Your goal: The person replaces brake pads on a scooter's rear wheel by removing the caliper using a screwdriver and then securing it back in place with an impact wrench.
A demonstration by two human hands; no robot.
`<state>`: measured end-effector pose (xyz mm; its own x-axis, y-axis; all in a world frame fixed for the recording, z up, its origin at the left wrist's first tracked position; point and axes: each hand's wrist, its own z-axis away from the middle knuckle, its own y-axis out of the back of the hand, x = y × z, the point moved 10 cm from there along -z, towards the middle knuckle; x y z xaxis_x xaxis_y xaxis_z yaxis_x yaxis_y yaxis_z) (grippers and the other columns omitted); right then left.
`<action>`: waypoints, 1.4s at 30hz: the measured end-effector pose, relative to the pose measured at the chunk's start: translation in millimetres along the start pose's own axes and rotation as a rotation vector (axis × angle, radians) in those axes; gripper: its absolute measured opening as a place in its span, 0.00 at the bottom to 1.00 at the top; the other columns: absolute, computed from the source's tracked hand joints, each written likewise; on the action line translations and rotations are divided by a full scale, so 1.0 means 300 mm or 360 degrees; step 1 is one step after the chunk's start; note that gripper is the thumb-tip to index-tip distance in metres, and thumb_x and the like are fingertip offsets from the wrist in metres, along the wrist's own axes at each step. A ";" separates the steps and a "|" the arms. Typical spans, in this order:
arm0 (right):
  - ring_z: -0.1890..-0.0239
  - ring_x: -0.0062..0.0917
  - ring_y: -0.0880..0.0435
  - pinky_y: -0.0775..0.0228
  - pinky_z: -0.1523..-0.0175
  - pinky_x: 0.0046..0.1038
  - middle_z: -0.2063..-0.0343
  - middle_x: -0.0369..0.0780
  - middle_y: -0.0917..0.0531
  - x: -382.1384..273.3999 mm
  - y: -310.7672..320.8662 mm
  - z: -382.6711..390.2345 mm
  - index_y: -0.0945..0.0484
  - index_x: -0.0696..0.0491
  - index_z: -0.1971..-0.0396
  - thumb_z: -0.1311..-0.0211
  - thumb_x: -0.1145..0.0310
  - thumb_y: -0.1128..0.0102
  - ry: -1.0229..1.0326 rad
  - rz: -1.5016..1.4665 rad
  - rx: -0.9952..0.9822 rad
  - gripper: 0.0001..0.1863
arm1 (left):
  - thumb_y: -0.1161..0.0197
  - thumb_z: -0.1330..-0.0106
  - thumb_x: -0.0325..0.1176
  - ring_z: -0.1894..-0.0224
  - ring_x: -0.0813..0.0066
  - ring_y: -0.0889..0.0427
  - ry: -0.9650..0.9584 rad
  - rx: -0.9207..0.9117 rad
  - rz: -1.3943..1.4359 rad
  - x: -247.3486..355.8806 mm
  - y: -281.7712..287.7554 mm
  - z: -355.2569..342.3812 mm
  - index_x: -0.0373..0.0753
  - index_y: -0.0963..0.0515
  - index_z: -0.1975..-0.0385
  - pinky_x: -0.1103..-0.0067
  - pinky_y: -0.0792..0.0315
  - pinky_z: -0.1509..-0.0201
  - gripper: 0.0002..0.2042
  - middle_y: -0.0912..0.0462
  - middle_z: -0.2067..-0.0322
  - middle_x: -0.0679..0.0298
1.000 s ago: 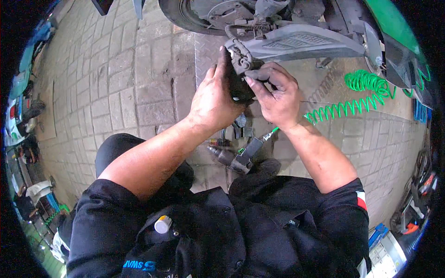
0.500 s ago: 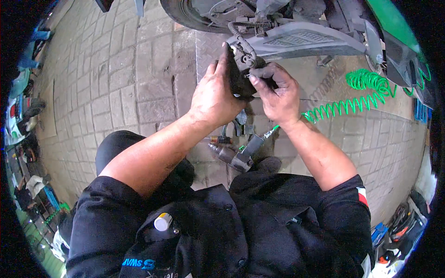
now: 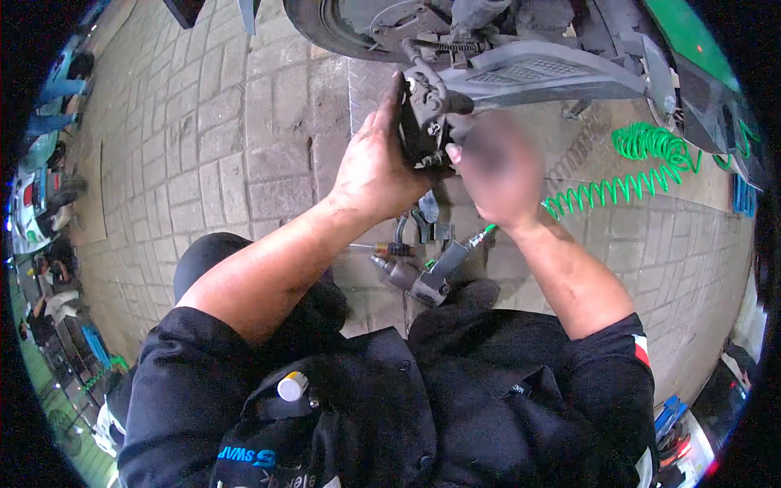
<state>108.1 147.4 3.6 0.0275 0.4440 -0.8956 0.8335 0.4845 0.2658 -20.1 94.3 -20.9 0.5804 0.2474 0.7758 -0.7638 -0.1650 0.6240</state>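
My left hand (image 3: 370,167) is closed round a dark, grimy brake caliper (image 3: 427,106), held up below the vehicle's wheel (image 3: 325,24) with a hose running from its top. My right hand (image 3: 496,171) is at the caliper's right side, mostly blurred; a fingertip shows by the caliper's lower part, and what it grips cannot be made out. Beneath my hands, small metal and black parts (image 3: 427,232) lie on the paving beside a pneumatic impact wrench (image 3: 415,276), joined to a coiled green air hose (image 3: 643,142).
Grey plastic bodywork (image 3: 545,77) and green panels (image 3: 683,41) hang overhead at the upper right. A metal plate (image 3: 362,89) lies under the wheel on the paved floor (image 3: 203,163). Other vehicles (image 3: 41,203) and assorted gear line the far left; more items sit at the lower right.
My right hand has shifted slightly right and is now blurred. The caliper has tilted a little, showing more of its lower part between my hands.
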 end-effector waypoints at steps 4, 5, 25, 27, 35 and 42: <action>0.63 0.31 0.21 0.30 0.56 0.29 0.66 0.42 0.22 -0.012 0.107 -0.008 0.23 0.56 0.57 0.45 0.71 0.37 0.0169 0.0333 0.0231 0.15 | 0.21 0.61 0.30 0.42 0.69 0.30 -0.0058 -0.0211 0.0822 -0.036 -0.035 0.000 0.30 0.59 0.33 0.74 0.33 0.39 0.58 0.29 0.46 0.52; 0.62 0.30 0.22 0.30 0.55 0.29 0.65 0.42 0.22 0.046 0.122 0.010 0.26 0.56 0.54 0.43 0.70 0.39 -0.0036 0.0344 0.0247 0.16 | 0.21 0.61 0.30 0.42 0.69 0.30 -0.0090 -0.0220 0.0796 -0.026 -0.024 0.005 0.30 0.59 0.33 0.74 0.33 0.39 0.58 0.29 0.46 0.52; 0.49 0.29 0.23 0.33 0.43 0.31 0.53 0.46 0.21 0.378 -0.211 0.052 0.35 0.58 0.42 0.45 0.53 0.35 -0.0743 -0.0513 -0.0661 0.36 | 0.34 0.40 0.40 0.55 0.73 0.24 0.0401 -0.0478 0.1357 -0.199 0.071 -0.005 0.28 0.30 0.49 0.77 0.30 0.49 0.26 0.21 0.58 0.59; 0.48 0.33 0.24 0.35 0.40 0.32 0.49 0.48 0.24 0.607 -0.278 0.203 0.36 0.56 0.40 0.43 0.53 0.38 -0.0805 0.0677 -0.1252 0.34 | 0.34 0.40 0.41 0.56 0.74 0.24 0.0393 -0.0451 0.1421 -0.210 0.092 -0.020 0.28 0.30 0.49 0.77 0.31 0.49 0.26 0.21 0.58 0.59; 0.45 0.42 0.27 0.35 0.39 0.36 0.44 0.50 0.29 0.887 -0.358 0.454 0.32 0.52 0.42 0.46 0.58 0.42 -0.0736 0.1329 -0.1359 0.30 | 0.34 0.42 0.46 0.54 0.71 0.24 0.0453 -0.0348 0.1142 -0.267 0.114 -0.044 0.26 0.33 0.47 0.78 0.32 0.47 0.31 0.22 0.55 0.56; 0.63 0.40 0.17 0.24 0.58 0.38 0.67 0.48 0.17 0.739 -0.301 0.636 0.18 0.56 0.70 0.58 0.34 0.38 -0.0931 0.1344 -0.2018 0.35 | 0.34 0.42 0.48 0.53 0.71 0.25 0.0498 -0.0356 0.1194 -0.288 0.137 -0.021 0.26 0.33 0.47 0.79 0.32 0.47 0.32 0.22 0.55 0.55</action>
<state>144.4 58.3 -286.9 0.6548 0.7025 -0.2788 -0.4799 0.6714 0.5648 -103.4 72.0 -62.9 -0.1829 0.4063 0.8953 -0.9728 -0.2063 -0.1051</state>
